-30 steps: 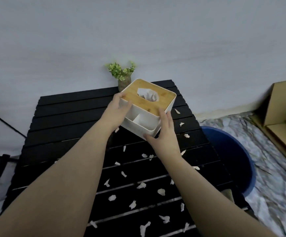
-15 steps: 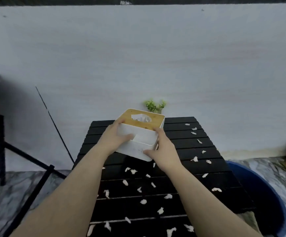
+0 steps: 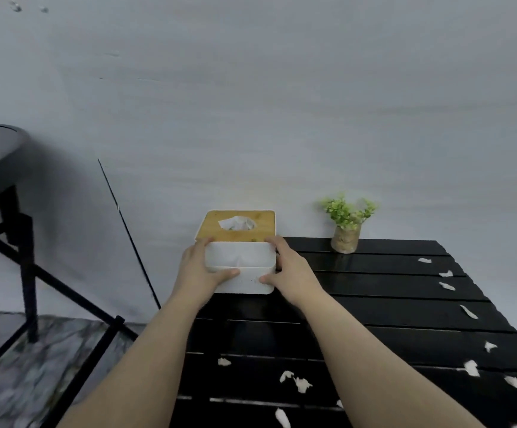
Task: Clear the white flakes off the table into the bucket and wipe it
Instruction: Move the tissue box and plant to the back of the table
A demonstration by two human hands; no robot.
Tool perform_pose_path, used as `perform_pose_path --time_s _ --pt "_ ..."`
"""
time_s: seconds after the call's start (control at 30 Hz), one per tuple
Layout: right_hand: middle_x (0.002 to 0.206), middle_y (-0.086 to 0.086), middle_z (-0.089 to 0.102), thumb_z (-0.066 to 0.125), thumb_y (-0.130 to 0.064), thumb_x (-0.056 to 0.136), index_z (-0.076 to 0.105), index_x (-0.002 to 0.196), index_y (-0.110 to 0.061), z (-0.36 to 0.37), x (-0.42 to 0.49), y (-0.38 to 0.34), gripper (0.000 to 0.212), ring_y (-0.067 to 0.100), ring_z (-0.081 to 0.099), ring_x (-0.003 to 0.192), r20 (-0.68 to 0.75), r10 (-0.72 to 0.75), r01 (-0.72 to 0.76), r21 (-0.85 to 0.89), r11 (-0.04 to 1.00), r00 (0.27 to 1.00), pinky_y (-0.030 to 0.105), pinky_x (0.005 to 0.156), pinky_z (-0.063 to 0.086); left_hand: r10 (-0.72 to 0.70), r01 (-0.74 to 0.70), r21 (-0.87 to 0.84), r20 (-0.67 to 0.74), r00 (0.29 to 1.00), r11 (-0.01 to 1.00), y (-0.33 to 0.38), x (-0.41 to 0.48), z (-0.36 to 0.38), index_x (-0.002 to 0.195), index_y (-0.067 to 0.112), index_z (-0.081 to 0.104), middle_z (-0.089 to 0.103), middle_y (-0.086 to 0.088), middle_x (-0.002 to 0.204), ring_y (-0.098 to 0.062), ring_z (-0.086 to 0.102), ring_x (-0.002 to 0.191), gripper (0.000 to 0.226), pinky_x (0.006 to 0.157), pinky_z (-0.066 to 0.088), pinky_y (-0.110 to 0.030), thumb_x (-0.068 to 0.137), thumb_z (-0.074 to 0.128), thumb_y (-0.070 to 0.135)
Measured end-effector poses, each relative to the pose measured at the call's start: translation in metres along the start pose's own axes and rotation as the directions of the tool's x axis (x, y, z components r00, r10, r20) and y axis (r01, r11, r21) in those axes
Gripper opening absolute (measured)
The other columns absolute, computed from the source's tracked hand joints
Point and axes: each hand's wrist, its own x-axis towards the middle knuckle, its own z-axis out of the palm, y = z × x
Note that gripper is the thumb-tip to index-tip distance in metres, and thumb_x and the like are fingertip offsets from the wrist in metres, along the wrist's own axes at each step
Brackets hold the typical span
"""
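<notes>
A white tissue box [image 3: 241,267] with a bamboo lid and a tissue poking out sits at the far left corner of the black slatted table [image 3: 390,291]. My left hand [image 3: 200,271] grips its left side and my right hand [image 3: 291,273] grips its right side. Several white flakes [image 3: 294,379] lie scattered over the near slats and along the right edge [image 3: 445,274]. The bucket is out of view.
A small green plant in a jar [image 3: 346,234] stands at the back of the table by the wall. A black metal stand with a dark round top [image 3: 19,242] is on the floor to the left. A thin black rod [image 3: 127,233] leans against the wall.
Both hands have carried the tissue box left and back toward the table's far left corner. The view has swung left, so the blue bucket has dropped out of sight.
</notes>
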Motion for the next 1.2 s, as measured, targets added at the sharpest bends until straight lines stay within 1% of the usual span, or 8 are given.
perform_pose_path --time_s 0.2,0.37,0.5,0.6,0.77,0.93,1.07,1.2 --pt "0.119 0.005 0.056 0.072 -0.008 0.075 0.037 0.132 -0.033 0.007 0.013 0.005 0.071 0.018 0.057 0.101 -0.003 -0.046 0.046 -0.007 0.999 0.999 0.031 0.087 0.049 0.037 -0.037 -0.026 0.013 0.999 0.999 -0.012 0.008 0.003 0.139 0.028 0.029 0.023 -0.006 0.147 -0.020 0.029 0.135 0.084 0.111 0.027 -0.033 0.070 0.076 0.029" --pt "0.144 -0.012 0.034 0.071 -0.012 0.080 0.025 0.143 -0.032 -0.016 -0.007 0.011 0.080 0.004 0.031 0.129 -0.082 -0.046 0.053 0.081 0.995 0.996 0.026 0.105 0.030 0.286 -0.272 0.428 0.032 0.958 0.862 0.016 0.005 0.016 0.143 0.035 0.012 -0.010 0.003 0.158 -0.021 -0.010 0.145 0.072 0.115 0.003 -0.048 0.084 0.045 0.057" --pt "0.123 -0.008 0.054 0.060 -0.024 0.088 0.053 0.121 -0.023 -0.053 -0.039 0.035 0.033 0.008 0.050 0.115 -0.289 0.020 -0.029 -0.027 0.999 0.957 0.024 0.091 0.040 0.372 -0.400 0.465 0.154 0.915 0.790 0.048 0.000 0.056 0.144 0.026 0.020 0.012 0.003 0.157 -0.018 -0.004 0.145 0.052 0.117 0.001 -0.043 0.095 0.022 0.043" --pt "0.107 -0.005 0.056 0.060 -0.027 0.087 0.059 0.108 -0.018 -0.083 -0.047 0.053 0.022 0.011 0.054 0.102 -0.363 0.083 -0.115 -0.066 0.991 0.928 0.025 0.084 0.042 0.350 -0.363 0.500 0.125 0.928 0.786 0.044 0.003 0.070 0.141 0.022 0.029 0.024 0.002 0.154 -0.018 0.008 0.145 0.049 0.117 0.004 -0.041 0.096 0.022 0.039" --pt "0.113 0.006 0.055 0.066 -0.042 0.080 0.053 0.110 -0.013 -0.111 -0.011 0.065 0.044 0.017 0.052 0.090 -0.459 0.276 -0.297 0.029 0.955 0.845 0.028 0.070 0.037 0.351 -0.344 0.571 0.103 0.931 0.745 0.036 0.007 0.073 0.141 0.020 0.031 0.031 0.000 0.151 -0.020 0.018 0.142 0.048 0.117 0.005 -0.041 0.096 0.026 0.036" --pt "0.146 0.011 0.036 0.076 -0.036 0.074 0.019 0.146 -0.012 -0.108 0.038 0.082 0.095 0.028 0.041 0.128 -0.405 0.366 -0.276 0.263 0.924 0.838 0.031 0.088 0.037 0.346 -0.340 0.619 0.116 0.931 0.708 0.030 0.007 0.069 0.142 0.022 0.027 0.028 0.001 0.152 -0.020 0.018 0.142 0.057 0.117 0.006 -0.040 0.090 0.017 0.042" --pt "0.144 0.008 0.039 0.078 -0.029 0.072 0.019 0.145 -0.017 -0.110 0.058 0.095 0.094 0.028 0.044 0.125 -0.359 0.399 -0.270 0.357 0.894 0.844 0.036 0.096 0.041 0.381 -0.355 0.634 0.102 0.919 0.687 0.028 0.008 0.072 0.142 0.021 0.028 0.031 0.001 0.151 -0.021 0.022 0.140 0.059 0.117 0.009 -0.041 0.089 0.014 0.043" --pt "0.117 0.009 0.058 0.078 -0.029 0.071 0.040 0.121 -0.014 -0.106 0.061 0.087 0.065 0.029 0.057 0.102 -0.443 0.314 -0.268 0.166 0.949 0.840 0.037 0.082 0.050 0.396 -0.363 0.615 0.090 0.914 0.700 0.027 0.007 0.074 0.141 0.021 0.029 0.031 0.002 0.151 -0.021 0.021 0.139 0.069 0.116 0.005 -0.039 0.082 0.005 0.048"
